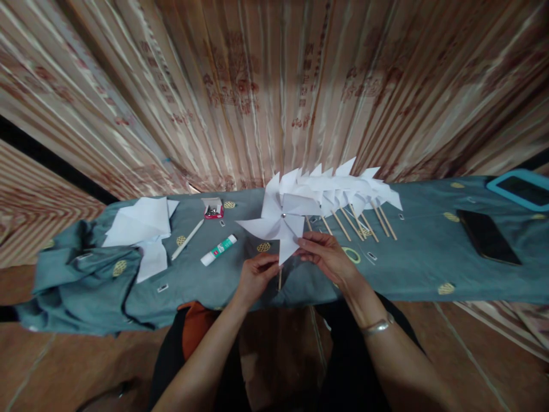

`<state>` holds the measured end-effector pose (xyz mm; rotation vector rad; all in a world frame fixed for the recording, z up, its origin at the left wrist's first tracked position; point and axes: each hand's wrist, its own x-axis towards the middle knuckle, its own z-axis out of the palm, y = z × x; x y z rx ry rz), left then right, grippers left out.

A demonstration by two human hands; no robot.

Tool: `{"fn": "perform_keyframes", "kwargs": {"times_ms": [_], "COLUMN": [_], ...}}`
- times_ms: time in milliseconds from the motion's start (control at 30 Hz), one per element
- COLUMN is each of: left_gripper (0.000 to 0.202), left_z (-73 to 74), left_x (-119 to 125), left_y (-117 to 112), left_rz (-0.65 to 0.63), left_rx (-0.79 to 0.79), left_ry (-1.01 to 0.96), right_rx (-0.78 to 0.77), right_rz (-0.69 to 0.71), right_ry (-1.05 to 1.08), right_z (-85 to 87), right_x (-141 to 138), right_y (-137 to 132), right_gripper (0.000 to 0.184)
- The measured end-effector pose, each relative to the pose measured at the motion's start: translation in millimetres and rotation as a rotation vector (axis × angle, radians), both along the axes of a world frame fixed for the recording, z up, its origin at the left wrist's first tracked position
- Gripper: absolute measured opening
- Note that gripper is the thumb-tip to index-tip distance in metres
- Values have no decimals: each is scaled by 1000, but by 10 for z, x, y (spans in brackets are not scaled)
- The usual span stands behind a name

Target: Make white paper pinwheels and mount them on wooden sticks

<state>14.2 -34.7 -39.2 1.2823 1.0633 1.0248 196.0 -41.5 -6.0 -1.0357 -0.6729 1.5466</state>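
Observation:
A white paper pinwheel (271, 221) with a small metal pin at its centre is held up in front of me over the cloth. My left hand (258, 277) is closed around its wooden stick just under the lowest blade; part of the stick shows below the fingers. With thumb and fingers, my right hand (322, 253) pinches the edge of the right-hand blade. Behind and to the right lies a row of several finished-looking pinwheels (343, 191), overlapping, their sticks pointing toward me. Yellow-green scissors (351, 255) lie partly hidden behind my right hand.
A grey-green cloth (412, 269) covers the narrow table. On the left are white paper sheets (139, 220), a white pen-like stick (187, 240), a glue stick (218, 250) and a small red box of metal pins (213, 209). At right lie a dark phone (488, 236) and a blue-framed device (521, 189).

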Motion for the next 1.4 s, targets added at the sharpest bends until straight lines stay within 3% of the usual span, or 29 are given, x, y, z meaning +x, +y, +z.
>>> {"fn": "perform_keyframes", "kwargs": {"times_ms": [100,267,433,800,1033,1400], "left_gripper": [16,34,40,45,46,56], "left_z": [3,33,90,79,105,110], "left_x": [20,40,43,4,27,12], "left_y": [-11,-42,-68,-41,-57,-102], "left_rz": [18,-65,-81,-58,-14,-104], "left_rx": [25,-152,-224,-191,-212,-251], "left_ry": [-2,-34,-67,-61,-93,-87], "right_rx": [-6,-2,-3,116,88,129], "right_rz": [15,-1,-12,51,49,-4], "right_ry": [-21,-64,-95,-233,-223,-329], "right_z": [18,21,-14,-55,-50,-76], "right_x": [-22,-28,-34,-34,-69,-186], "right_y": [4,15,30,10,-3,35], "right_gripper": [26,28,29,23,26,22]}}
